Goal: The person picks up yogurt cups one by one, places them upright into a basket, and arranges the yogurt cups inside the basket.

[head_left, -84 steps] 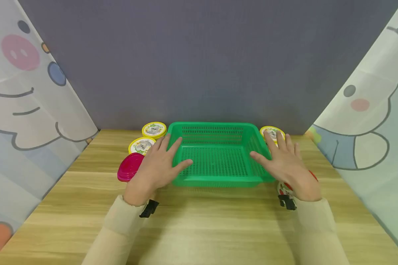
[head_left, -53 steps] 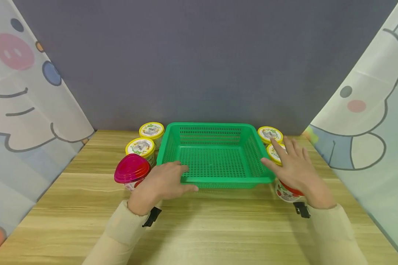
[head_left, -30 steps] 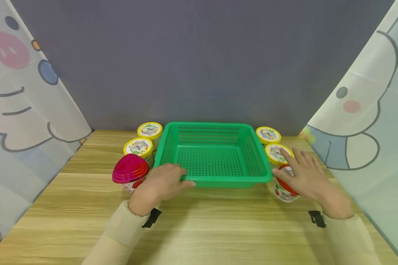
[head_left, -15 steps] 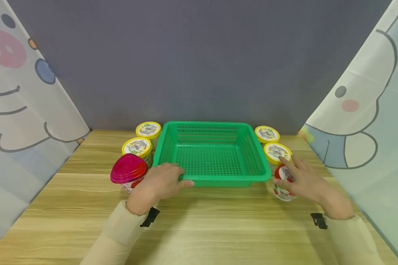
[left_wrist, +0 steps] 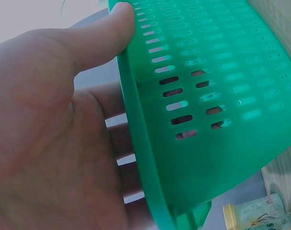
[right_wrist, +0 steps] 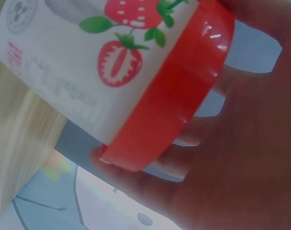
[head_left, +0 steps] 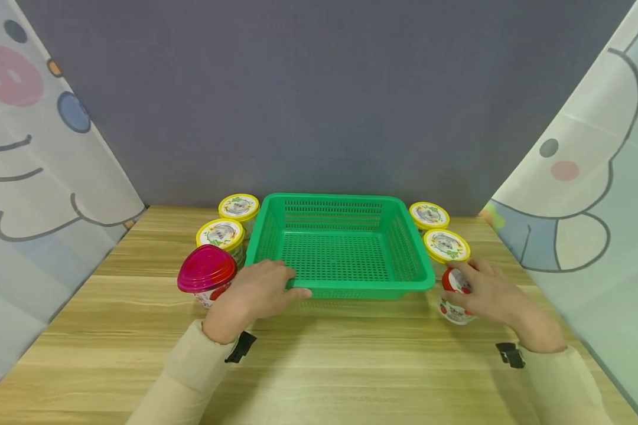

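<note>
A green plastic basket (head_left: pixel 361 285) with slotted walls stands in the middle of the table. My left hand (head_left: pixel 255 295) grips its near left rim. In the left wrist view the thumb lies on one side of the basket wall (left_wrist: pixel 207 167) and the fingers pass behind the rim. To the right of the basket, my right hand (head_left: pixel 494 298) holds a white tub (head_left: pixel 454 316) with a red lid by its top. The right wrist view shows strawberries printed on this tub (right_wrist: pixel 64 72), with the fingers curled around the red lid (right_wrist: pixel 169 105). The palm hides part of the lid.
Left of the basket stand a tub with a magenta lid (head_left: pixel 206 268) and two yellow-lidded tubs (head_left: pixel 220 235). Two more yellow-lidded tubs (head_left: pixel 446 245) stand along its right side. A grey wall (head_left: pixel 319 100) rises behind the wooden table (head_left: pixel 340 366).
The left hand went down from above the basket to its near left rim. The right hand moved right and down, then its fingers closed around the red-lidded tub.
</note>
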Available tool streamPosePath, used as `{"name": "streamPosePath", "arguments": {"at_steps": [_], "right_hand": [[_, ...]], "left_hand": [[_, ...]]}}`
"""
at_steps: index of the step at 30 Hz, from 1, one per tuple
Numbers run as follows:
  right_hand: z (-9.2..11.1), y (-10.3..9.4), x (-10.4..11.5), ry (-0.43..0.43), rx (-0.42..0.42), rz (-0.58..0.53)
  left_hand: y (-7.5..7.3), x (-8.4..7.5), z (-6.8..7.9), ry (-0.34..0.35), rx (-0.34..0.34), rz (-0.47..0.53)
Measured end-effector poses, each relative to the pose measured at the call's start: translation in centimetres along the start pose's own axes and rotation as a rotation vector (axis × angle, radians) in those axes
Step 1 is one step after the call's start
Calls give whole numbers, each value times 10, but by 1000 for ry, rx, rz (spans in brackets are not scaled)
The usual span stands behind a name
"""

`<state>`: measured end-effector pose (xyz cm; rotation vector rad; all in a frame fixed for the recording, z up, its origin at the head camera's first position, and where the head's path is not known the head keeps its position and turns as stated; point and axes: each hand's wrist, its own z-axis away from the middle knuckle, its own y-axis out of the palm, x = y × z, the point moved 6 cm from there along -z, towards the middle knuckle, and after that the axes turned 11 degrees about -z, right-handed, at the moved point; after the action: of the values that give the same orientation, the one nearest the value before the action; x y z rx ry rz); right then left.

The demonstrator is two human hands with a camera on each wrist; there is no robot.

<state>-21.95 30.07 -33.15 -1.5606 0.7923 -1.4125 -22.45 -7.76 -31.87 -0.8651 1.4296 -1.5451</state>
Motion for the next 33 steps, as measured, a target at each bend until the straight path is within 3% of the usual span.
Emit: {"name": "streamPosePath", "arguments": {"at_steps": [11, 22, 33], "right_hand": [[-2, 1, -4, 26, 13, 17], [-4, 4, -10, -11, -81, 45], [-1, -7, 0, -73, -146, 42]], "left_hand": [[-1, -1, 0, 3, -12, -18], [-1, -3, 0, 2, -25, -18], [-2, -4, 1, 1, -28, -22]]}}
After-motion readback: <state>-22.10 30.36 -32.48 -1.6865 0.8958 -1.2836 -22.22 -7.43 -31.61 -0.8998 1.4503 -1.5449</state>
